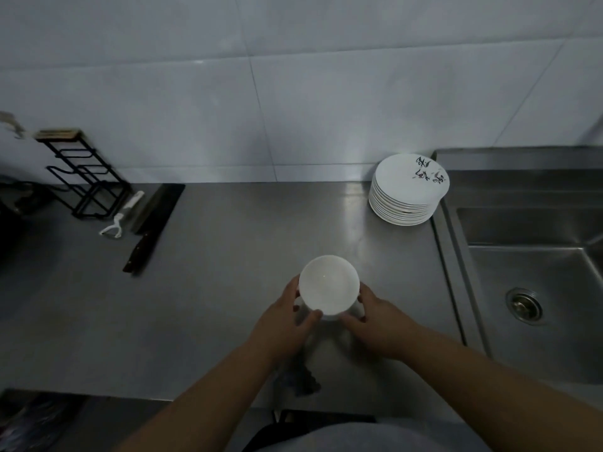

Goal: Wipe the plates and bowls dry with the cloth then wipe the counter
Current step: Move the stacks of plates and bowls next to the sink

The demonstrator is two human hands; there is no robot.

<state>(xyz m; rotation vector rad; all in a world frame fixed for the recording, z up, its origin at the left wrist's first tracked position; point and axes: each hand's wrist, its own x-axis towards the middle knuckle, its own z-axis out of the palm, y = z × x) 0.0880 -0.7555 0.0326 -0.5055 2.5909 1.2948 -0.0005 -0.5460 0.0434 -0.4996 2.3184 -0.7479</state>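
Near the front middle of the steel desk, a stack of white bowls sits between both hands. The left hand cups its left side and the right hand its right, fingers curled round the lower wall so that each hand grips the stack. Whether the stack rests on the desk or is just lifted cannot be told. A dark cloth lies crumpled on the desk just behind the wrists, near the front edge, and neither hand touches it. A pile of white plates stands at the back, just beside the sink.

The step appears to be setting up the bowls for drying. To do it well, the person should keep the stack level, hold it low so the wet bowls do not slip apart, and then free one hand for the cloth while the other steadies a single bowl. The knife lies well to the left and poses no obstacle.
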